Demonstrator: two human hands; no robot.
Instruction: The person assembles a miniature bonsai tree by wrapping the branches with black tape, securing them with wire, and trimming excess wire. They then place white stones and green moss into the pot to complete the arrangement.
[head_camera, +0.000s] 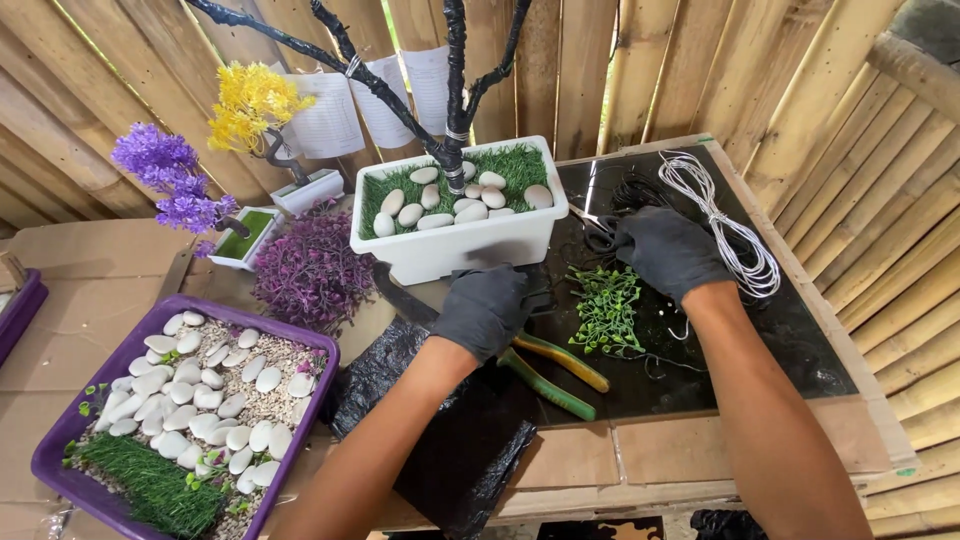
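in the head view, the left hand (482, 308), in a black glove, is curled over the head of the pliers (555, 370), whose green and yellow handles lie on the dark table top (790, 340) just in front of the white planter (455, 240). the right hand (665, 250), gloved too, rests on the scissors (597, 228) beside the white wire coil (725, 225), and i cannot tell whether it grips them; the green leaf sprigs (605, 310) lie between the hands.

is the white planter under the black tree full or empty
Full. The white planter is filled to its rim with green artificial grass, white pebbles lie on it, and the black tree trunk stands in it.
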